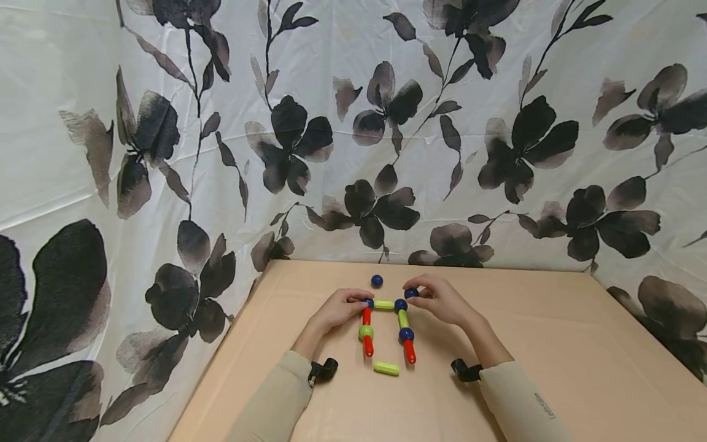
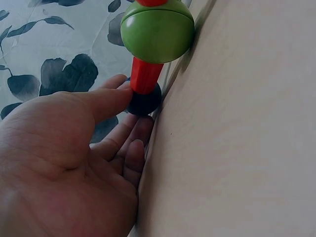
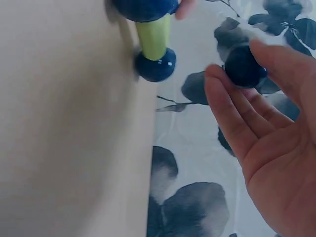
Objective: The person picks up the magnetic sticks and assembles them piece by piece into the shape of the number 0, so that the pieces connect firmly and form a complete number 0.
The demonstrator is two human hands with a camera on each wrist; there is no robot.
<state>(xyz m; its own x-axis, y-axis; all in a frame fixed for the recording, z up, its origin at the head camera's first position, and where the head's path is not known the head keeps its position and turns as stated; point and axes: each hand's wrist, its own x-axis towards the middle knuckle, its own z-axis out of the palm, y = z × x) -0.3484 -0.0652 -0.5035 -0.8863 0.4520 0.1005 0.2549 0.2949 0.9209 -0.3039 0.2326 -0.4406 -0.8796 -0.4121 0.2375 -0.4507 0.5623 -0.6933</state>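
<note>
A U-shaped frame of rods and balls lies on the table. My left hand [image 1: 338,307] pinches the blue ball [image 2: 144,102] at its far left corner. From that ball a red rod [image 1: 367,316], a green ball [image 1: 366,332] and another red rod [image 1: 368,346] run towards me. A yellow-green rod [image 1: 384,304] joins it to the right corner's blue ball [image 1: 400,304]. Below that come a yellow-green rod [image 1: 403,319], a blue ball [image 1: 406,334] and a red rod [image 1: 409,352]. Beside the right corner, my right hand [image 1: 447,302] holds a separate blue ball [image 3: 244,67] between thumb and fingers.
A loose blue ball [image 1: 377,281] sits beyond the frame. Nearer me lies a loose yellow-green rod [image 1: 386,369]. The tan table [image 1: 552,344] ends at a flower-printed cloth [image 1: 431,159] behind it. Both wrists carry black cameras [image 1: 467,371].
</note>
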